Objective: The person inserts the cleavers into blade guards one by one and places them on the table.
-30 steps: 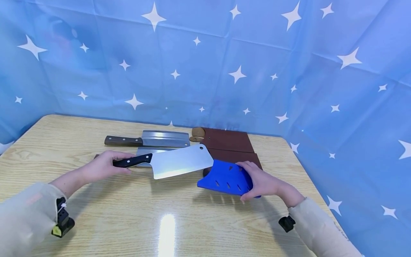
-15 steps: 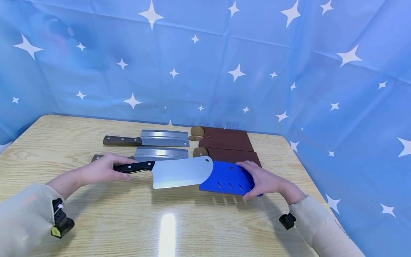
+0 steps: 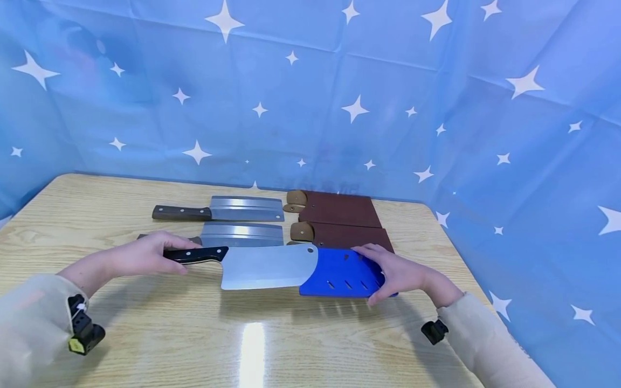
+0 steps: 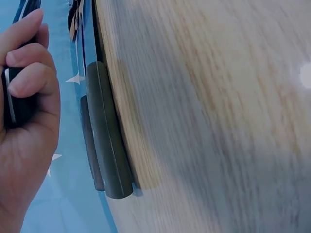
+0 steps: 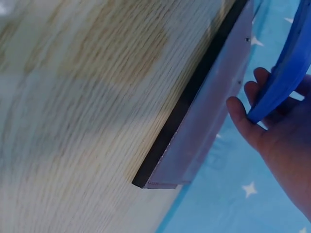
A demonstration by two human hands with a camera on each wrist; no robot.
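A cleaver (image 3: 269, 267) with a black riveted handle lies level above the table in the head view. My left hand (image 3: 140, 253) grips its handle; in the left wrist view the fingers curl round it. To the right, my right hand (image 3: 400, 275) holds a blue slotted knife sheath (image 3: 335, 280) by its far end, thumb below and fingers above. The front end of the blade sits at the sheath's curved mouth, its outermost edge hidden behind the blue wall. The hole near the blade's corner still shows just outside.
Behind lie two more cleavers, the rear one (image 3: 247, 209) and the nearer one (image 3: 242, 233), with dark riveted handles. Beside them are two brown leather sheaths, a rear one (image 3: 342, 209) and a front one (image 3: 349, 234). A starry blue curtain (image 3: 310, 108) backs the wooden table (image 3: 194, 334).
The cleaver has come down and levelled out, and its front end has met the blue sheath's mouth. The sheath has tilted flatter and stayed nearly in place. Lately both hands moved little.
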